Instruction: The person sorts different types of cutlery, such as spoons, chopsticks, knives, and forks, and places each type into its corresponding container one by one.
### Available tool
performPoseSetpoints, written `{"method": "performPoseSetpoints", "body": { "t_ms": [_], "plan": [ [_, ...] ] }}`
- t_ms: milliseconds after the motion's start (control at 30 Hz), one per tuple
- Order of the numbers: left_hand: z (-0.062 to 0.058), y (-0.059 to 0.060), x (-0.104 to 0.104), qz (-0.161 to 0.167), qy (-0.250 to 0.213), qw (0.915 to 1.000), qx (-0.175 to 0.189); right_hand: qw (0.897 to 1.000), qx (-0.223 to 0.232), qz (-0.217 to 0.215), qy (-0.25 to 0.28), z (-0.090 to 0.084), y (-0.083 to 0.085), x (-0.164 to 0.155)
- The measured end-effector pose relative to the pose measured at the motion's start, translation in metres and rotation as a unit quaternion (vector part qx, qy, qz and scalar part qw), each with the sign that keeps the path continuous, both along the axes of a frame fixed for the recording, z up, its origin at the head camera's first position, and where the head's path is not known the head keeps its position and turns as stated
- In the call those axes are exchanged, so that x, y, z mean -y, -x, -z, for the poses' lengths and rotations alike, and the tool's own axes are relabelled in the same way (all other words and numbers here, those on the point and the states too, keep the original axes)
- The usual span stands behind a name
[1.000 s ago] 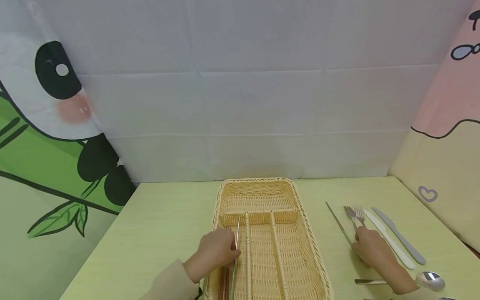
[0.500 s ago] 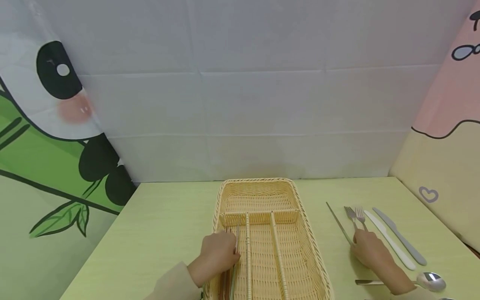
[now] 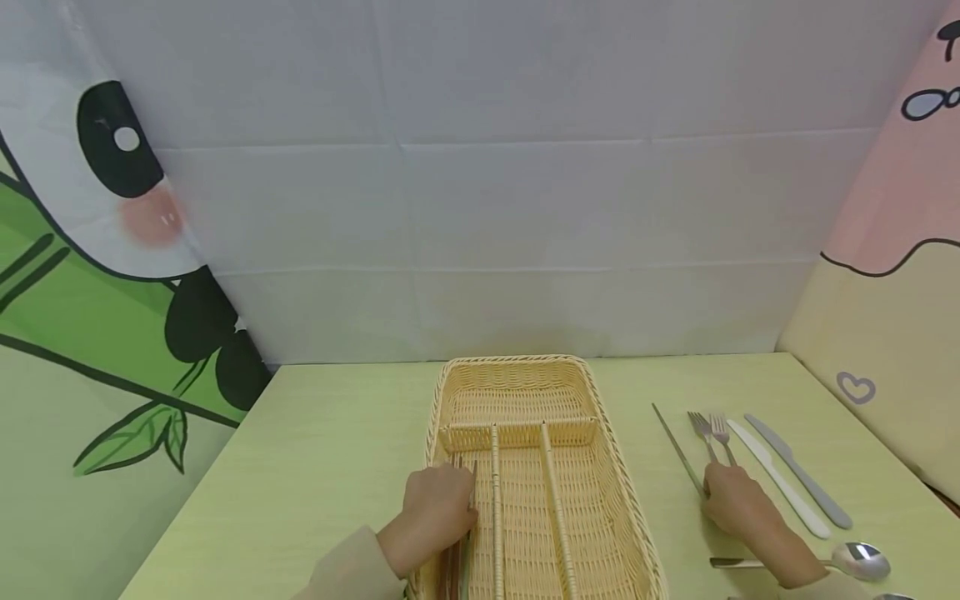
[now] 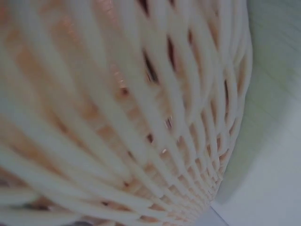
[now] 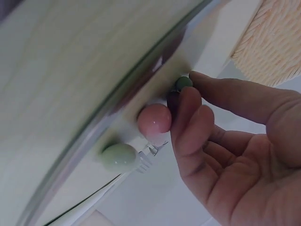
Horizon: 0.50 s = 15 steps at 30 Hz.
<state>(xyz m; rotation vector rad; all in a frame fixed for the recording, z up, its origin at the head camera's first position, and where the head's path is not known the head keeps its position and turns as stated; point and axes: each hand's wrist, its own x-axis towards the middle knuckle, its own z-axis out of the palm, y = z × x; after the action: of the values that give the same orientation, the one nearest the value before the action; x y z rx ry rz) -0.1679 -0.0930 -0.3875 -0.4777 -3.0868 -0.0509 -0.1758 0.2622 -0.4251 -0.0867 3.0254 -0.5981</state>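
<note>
the left hand (image 3: 437, 507) rests in the left slot of the wicker basket (image 3: 600, 467), at 6 o'clock on the desk (image 3: 337, 442), fingers curled round a metal chopstick (image 3: 472, 479) lying there. the right hand (image 3: 731, 498), at 4 o'clock, pinches the handles of two forks (image 3: 711, 432) flat on the desk, between a thin metal rod (image 3: 673, 446) and two knives (image 3: 787, 467). a spoon (image 3: 862, 560) lies nearer.

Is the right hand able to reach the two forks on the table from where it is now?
Probably yes. The right hand lies on the table over the handles of the forks, and nothing stands between them.
</note>
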Motion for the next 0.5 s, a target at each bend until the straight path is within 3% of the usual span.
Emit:
{"method": "performPoseSetpoints", "body": {
  "t_ms": [500],
  "plan": [
    [-0.0048, -0.0018, 0.0027, 0.011, -0.050, 0.9982, 0.030, 1.000, -0.012, 0.001, 0.006, 0.0007, -0.0035, 0.0013]
  ]
}}
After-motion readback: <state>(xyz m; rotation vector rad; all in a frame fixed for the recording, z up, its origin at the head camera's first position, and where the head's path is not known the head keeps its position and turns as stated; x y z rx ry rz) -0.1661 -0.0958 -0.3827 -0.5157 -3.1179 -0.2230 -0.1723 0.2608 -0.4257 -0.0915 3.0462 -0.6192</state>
